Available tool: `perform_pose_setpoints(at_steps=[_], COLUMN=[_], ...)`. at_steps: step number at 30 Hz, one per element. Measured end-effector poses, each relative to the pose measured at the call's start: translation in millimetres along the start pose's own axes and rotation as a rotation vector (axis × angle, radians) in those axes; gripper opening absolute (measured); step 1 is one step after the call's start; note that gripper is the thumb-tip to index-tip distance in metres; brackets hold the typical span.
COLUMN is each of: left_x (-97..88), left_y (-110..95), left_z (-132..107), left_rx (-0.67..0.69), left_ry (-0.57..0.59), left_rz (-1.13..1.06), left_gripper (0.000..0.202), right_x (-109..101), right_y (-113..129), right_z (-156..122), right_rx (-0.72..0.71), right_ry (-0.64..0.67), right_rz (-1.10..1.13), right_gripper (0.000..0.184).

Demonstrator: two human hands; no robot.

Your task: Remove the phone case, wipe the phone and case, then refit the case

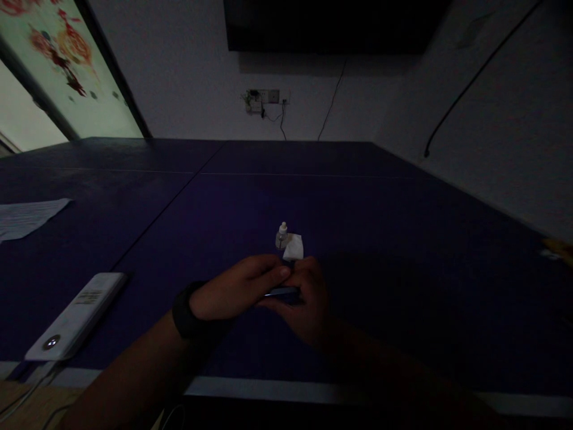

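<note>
My left hand (257, 278), with a black band on its wrist, meets my right hand (307, 295) above the dark blue table. A dark, flat object with a shiny bluish edge (284, 291) lies between them; its kind is hard to make out in the dim light. The right fingers and thumb wrap around it, and the left fingers close over its far side. Just beyond the hands, a piece of white tissue or cloth (293, 247) rests beside a small clear bottle (281, 240) with a white cap, standing upright.
At the left lies a white power bank (76, 316) with cables at its near end. Printed paper (31, 218) is farther back on the dark blue table (380, 239). Sockets (268, 97) and a dark screen (335, 27) are on the wall behind.
</note>
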State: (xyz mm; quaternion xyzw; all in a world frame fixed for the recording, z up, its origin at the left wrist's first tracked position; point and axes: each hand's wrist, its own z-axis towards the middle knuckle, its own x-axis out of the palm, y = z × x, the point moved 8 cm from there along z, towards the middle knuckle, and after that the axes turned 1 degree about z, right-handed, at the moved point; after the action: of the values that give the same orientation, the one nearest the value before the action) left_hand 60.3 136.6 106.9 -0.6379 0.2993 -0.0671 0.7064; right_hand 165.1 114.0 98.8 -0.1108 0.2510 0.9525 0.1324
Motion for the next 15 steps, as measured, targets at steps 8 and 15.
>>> perform_pose_setpoints(at_steps=[8,15], left_x=[3.5,0.6], left_y=[23.2,23.3], left_z=[7.4,5.5], left_rx=[-0.041,-0.044], left_ry=[-0.030,0.021], left_rz=[-0.383,-0.513], left_gripper=[0.038,0.037], right_x=[1.9,2.0], right_y=[-3.3,-24.3], right_z=[1.1,9.4], right_rx=[0.033,0.022], right_ry=[0.113,0.274], right_rz=[-0.003,0.179], right_gripper=[0.028,0.033])
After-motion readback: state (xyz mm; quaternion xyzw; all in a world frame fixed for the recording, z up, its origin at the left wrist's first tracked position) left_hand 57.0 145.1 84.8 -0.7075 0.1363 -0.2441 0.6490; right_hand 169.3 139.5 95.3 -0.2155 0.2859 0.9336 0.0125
